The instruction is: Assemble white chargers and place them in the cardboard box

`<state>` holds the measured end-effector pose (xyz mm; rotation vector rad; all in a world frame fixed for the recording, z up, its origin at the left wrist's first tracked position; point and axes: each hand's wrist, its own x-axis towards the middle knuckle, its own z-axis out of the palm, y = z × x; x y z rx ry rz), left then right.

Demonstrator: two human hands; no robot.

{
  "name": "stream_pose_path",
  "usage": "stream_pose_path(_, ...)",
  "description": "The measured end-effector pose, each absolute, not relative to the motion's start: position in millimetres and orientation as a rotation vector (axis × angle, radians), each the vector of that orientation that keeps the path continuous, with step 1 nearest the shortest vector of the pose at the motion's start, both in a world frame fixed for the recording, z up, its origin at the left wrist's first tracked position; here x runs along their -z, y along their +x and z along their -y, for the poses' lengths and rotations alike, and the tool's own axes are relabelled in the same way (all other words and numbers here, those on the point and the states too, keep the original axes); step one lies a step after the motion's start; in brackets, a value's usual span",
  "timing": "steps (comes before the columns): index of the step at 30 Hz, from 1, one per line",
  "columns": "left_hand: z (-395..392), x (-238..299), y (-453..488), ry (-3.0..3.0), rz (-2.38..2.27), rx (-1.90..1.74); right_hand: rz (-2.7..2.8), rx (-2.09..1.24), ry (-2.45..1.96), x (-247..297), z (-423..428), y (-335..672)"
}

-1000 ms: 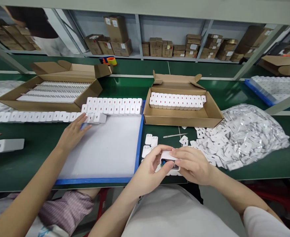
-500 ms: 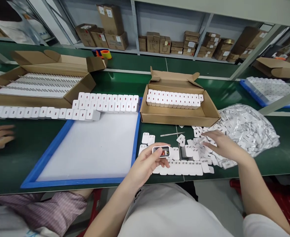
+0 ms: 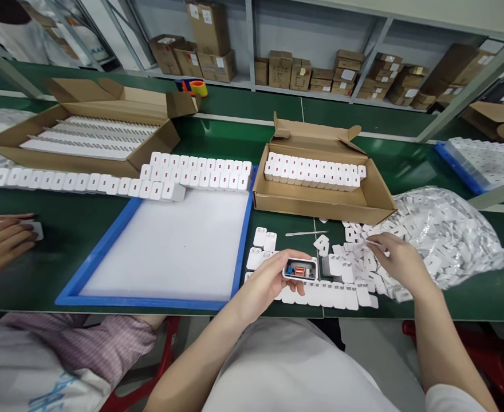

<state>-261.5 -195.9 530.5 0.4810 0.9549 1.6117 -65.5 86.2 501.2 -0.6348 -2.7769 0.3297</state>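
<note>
My left hand (image 3: 273, 280) is closed around a white charger housing (image 3: 287, 277). Its open end faces up and shows red, blue and silver electronic parts inside. Over the heap of small white covers (image 3: 367, 260), my right hand (image 3: 400, 260) pinches one thin white cover (image 3: 373, 243) between thumb and fingertips. Beneath and beside my left hand lie a row of white chargers (image 3: 338, 294) and a few more white chargers (image 3: 259, 236). A pair of tweezers (image 3: 306, 233) rests just beyond them.
A cardboard box (image 3: 321, 206) holds rows of chargers. Right of it sits a clear bag (image 3: 453, 229) full of covers. On the left are a blue-framed white board (image 3: 170, 246), chargers lined up (image 3: 84, 182), another open carton (image 3: 118, 166) and a co-worker's hand (image 3: 5, 243).
My right hand has gone from spread fingers over the covers to pinching one. The charger housing in my left hand now shows its inside more fully. The co-worker's hand now holds a white piece.
</note>
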Motion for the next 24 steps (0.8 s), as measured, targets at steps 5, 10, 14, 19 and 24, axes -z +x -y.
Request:
stream_pose_path(5, 187.9, -525.9, -254.3, 0.531, -1.017, -1.564, 2.321, -0.441, -0.227, -544.4, -11.8, -101.9)
stream_pose_path(10, 184.4, -519.7, -247.7, 0.55, -1.006, -1.586, 2.354, -0.598, 0.24, -556.4, 47.9, -127.0)
stream_pose_path(14, 190.5, -517.5, -247.2, 0.557, -1.07, -1.62, 2.369, -0.676, 0.414, -544.0, 55.9, -128.6)
stream_pose_path(19, 193.5, -521.8, -247.4, 0.593, -1.101, -1.606, 2.242, -0.512, 0.445, -539.3, 54.8, -124.4)
stream_pose_path(24, 192.7, -528.9, -244.1, 0.564, -1.01, -1.616, 2.232, -0.459, 0.437, -537.4, 50.4, -122.6)
